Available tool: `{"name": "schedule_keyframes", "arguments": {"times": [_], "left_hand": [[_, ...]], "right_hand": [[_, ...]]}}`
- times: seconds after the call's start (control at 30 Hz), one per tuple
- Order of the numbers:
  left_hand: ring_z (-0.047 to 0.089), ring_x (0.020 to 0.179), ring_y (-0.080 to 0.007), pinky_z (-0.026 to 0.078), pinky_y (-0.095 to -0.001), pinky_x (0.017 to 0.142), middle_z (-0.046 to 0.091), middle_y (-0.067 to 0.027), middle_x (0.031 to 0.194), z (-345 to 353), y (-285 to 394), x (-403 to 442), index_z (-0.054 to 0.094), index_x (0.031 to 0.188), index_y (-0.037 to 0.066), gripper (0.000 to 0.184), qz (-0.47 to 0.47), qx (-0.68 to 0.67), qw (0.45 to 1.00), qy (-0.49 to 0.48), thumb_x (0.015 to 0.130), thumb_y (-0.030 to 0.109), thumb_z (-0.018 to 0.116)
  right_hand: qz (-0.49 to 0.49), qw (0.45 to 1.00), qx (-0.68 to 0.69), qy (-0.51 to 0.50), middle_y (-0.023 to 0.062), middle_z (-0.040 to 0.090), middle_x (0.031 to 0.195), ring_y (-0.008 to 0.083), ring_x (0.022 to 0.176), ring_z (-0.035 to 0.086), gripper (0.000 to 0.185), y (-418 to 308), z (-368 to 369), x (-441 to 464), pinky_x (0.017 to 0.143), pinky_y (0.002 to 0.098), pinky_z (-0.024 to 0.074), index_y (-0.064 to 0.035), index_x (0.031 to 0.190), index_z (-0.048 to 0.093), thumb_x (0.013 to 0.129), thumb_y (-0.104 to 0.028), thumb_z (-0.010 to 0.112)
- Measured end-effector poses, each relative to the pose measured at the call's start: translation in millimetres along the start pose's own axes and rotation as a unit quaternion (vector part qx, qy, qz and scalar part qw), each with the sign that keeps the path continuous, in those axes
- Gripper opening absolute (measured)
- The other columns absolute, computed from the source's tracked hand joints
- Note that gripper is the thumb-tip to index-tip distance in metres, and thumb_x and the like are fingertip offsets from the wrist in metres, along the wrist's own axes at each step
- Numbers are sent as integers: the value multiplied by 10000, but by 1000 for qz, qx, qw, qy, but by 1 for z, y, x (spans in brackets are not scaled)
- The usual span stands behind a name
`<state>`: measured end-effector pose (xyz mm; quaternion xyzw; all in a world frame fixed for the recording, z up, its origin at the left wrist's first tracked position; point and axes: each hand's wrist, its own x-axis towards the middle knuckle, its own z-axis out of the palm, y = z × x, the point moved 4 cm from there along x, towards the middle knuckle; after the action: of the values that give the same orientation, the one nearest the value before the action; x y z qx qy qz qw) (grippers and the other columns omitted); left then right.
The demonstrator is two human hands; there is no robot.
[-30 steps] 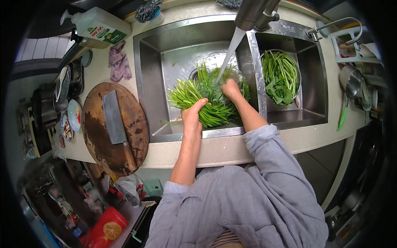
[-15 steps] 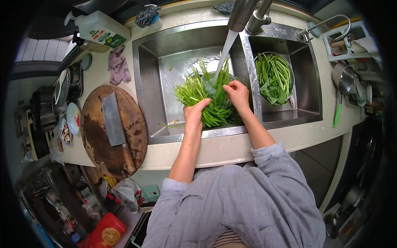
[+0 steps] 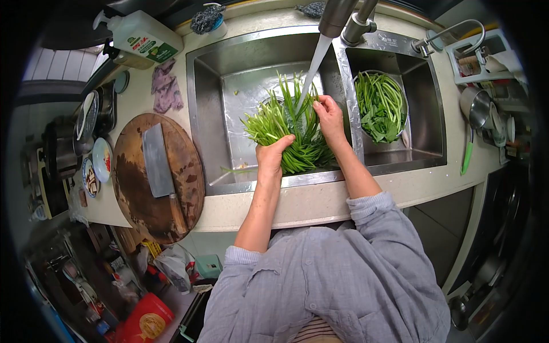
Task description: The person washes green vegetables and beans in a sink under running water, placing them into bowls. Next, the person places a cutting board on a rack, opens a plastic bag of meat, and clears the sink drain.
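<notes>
In the left basin of the steel sink, my left hand is wrapped round a thick bunch of garlic chives, their pale cut ends fanning out to the left. My right hand pinches a few chive strands at the right side of the bunch, thumb against fingertips. Water runs from the faucet onto the chives between my hands. Part of a round vessel shows behind the bunch; most of it is hidden.
A bowl of leafy green stalks sits in the right basin. To the left, a cleaver lies on a round wooden chopping board. A pump bottle, a purple cloth and a green-handled pan are around the sink.
My right hand has moved slightly up and away from me, still pinching at the chives. Several strands now stand more upright and spread under the water. The left hand keeps its hold.
</notes>
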<state>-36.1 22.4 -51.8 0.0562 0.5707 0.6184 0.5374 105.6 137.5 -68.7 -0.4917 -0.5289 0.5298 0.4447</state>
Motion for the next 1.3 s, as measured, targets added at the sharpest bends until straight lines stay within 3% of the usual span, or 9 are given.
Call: {"name": "schedule_keyframes", "arguments": {"times": [0.2,0.33,0.4,0.77,0.87,1.07,1.17,1.27,1.3], "left_hand": [[607,787,-177,500,-276,715,621,-93,923,2,2,-3,574,1009,-29,385,-40,-3,999,-19,642,-51,690],[615,735,-184,513,-278,673,625,-102,877,1,3,-4,578,975,-39,340,-27,3,1000,-8,652,-51,680],[625,644,-192,535,-284,594,632,-119,781,1,3,-2,587,901,-57,246,-1,-10,1000,-6,668,-53,666],[626,680,-196,535,-285,624,632,-120,815,7,9,-3,570,959,-53,284,-1,-43,999,-32,685,-61,642],[626,688,-196,535,-287,632,632,-121,819,2,3,3,570,957,-53,282,-1,-45,999,-21,685,-60,643],[627,699,-194,536,-290,644,632,-117,812,-1,-1,7,571,958,-53,285,-3,-39,999,-14,685,-55,649],[625,735,-188,529,-288,675,633,-110,848,2,-1,7,572,978,-43,302,-6,-32,999,-34,686,-52,650],[614,799,-180,512,-281,723,627,-99,924,9,1,5,567,1023,-26,344,16,-33,998,-55,691,-50,650],[610,822,-177,505,-278,740,623,-95,952,12,2,5,565,1042,-21,361,29,-35,997,-61,692,-49,649]], "right_hand": [[166,977,131,-25,-33,480,628,59,480,404,142,-5,5,-5,451,212,349,-58,821,527,881,-187,528],[150,981,118,-33,-29,448,560,55,454,400,225,-6,15,-2,397,215,334,-61,724,503,879,-222,529],[161,978,114,-58,-24,458,575,63,465,422,221,-13,23,-3,406,214,356,-58,733,514,880,-224,526],[151,960,167,-165,2,508,677,97,565,487,204,-26,32,-9,527,228,410,-26,1020,542,860,-151,518],[143,960,178,-163,-10,504,680,85,548,477,180,-27,28,-9,492,216,385,-25,978,562,848,-150,546],[175,971,96,-127,-5,569,773,82,604,489,208,-23,16,-8,599,242,404,-26,973,603,867,-189,529],[146,966,127,-169,18,595,886,101,852,520,279,-16,15,-5,736,269,419,-19,1080,571,877,-199,508],[257,924,220,-178,67,585,1025,126,947,533,360,-28,29,-25,881,274,388,-15,1194,516,885,-197,494],[229,934,173,-213,107,506,1210,166,1117,471,414,-30,32,-31,989,282,315,-19,1265,455,900,-212,477]]}}
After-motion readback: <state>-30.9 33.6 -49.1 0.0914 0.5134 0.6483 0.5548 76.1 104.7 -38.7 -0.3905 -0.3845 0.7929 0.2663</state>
